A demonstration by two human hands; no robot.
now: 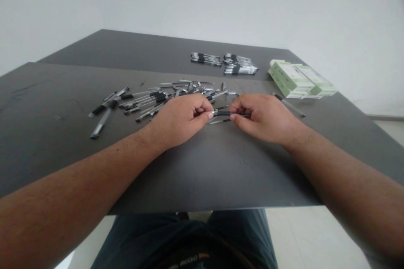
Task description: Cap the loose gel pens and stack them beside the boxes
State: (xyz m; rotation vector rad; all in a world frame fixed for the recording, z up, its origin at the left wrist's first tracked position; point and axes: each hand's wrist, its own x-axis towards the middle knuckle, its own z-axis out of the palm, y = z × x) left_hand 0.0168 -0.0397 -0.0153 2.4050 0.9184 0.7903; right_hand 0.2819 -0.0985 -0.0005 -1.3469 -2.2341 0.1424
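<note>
Between my two hands a pen (222,113) with a black grip is held level, just above the table. My left hand (186,115) pinches its left end, where a bit of silver or clear plastic shows at the fingertips. The fingers of my right hand (261,115) are closed round the right part, and a dark end shows beneath them. Behind my left hand spreads a loose pile of pen parts (151,101), with clear barrels, black grips and thin refills. A refill or thin pen part (219,121) lies on the table just below the held pen.
Neat stacks of pens (205,58) and more stacked pens (241,65) lie at the back of the dark table (202,168). Green and white boxes (292,79) stand at the right. A single pen (293,107) rests beyond my right hand; several pens (107,113) lie at the left.
</note>
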